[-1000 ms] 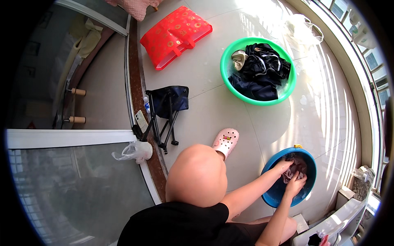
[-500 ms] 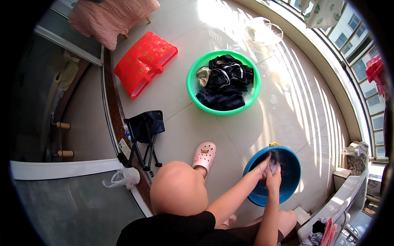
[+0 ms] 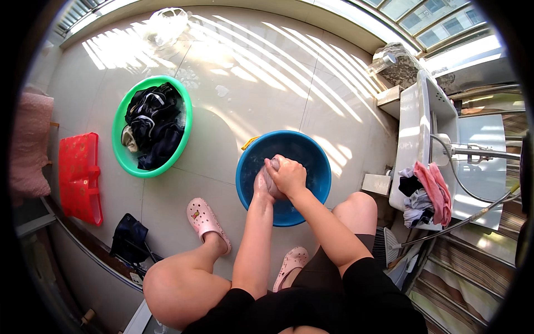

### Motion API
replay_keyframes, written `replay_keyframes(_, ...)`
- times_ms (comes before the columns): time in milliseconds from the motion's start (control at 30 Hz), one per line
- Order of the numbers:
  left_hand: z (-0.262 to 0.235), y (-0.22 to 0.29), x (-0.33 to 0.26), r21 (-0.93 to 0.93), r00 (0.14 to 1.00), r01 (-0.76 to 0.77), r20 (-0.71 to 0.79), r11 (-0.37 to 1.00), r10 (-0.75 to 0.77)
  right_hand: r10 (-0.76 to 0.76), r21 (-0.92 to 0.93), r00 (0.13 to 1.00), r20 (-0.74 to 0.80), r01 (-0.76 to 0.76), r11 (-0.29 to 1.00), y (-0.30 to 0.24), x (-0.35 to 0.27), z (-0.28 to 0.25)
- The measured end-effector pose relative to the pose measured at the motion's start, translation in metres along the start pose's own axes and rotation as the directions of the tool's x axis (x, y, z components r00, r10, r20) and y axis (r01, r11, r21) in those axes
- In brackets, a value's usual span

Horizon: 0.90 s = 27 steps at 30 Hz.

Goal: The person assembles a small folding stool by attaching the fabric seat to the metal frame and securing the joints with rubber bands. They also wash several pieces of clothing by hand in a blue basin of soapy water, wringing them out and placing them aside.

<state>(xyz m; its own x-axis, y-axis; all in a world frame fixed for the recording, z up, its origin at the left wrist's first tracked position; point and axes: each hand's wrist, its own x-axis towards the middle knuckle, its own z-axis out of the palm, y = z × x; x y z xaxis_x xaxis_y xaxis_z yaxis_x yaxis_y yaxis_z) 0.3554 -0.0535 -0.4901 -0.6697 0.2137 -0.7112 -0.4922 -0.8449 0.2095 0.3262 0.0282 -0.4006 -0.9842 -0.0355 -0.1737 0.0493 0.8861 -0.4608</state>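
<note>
Head view: 2 hands, left hand (image 3: 262, 183) and right hand (image 3: 288, 175), each grip closed on wet cloth (image 3: 271, 177) over blue basin (image 3: 311, 161).

Strong sunlight enters from the windows (image 3: 439, 22) at the top right and draws bright stripes with thin shadows on the floor (image 3: 267, 72). The stripes are overexposed near the top. Straight edges bend toward the dark round rim. The centre is sharp.

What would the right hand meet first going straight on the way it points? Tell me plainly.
The right hand points toward the left hand, with a wet cloth pressed between them, so it likely meets that cloth at once, above the blue basin.
</note>
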Motion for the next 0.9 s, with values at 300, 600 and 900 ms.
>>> replay_keyframes(300,0.014,0.026,-0.023,0.419,0.975,-0.193,-0.017,0.887,0.22,0.005,0.01,0.991,-0.134,-0.003,1.0,0.067,-0.008,0.017)
replay_keyframes(600,0.024,0.011,-0.014,0.2,0.996,0.091,0.001,0.976,-0.093,0.216,-0.058,0.935,0.282,-0.208,0.976,0.032,0.006,-0.008)
replay_keyframes(900,0.076,0.018,-0.058,0.061,0.991,-0.134,0.027,0.989,0.133,-0.142,0.431,0.99,0.023,0.119,0.894,0.012,-0.046,-0.085)
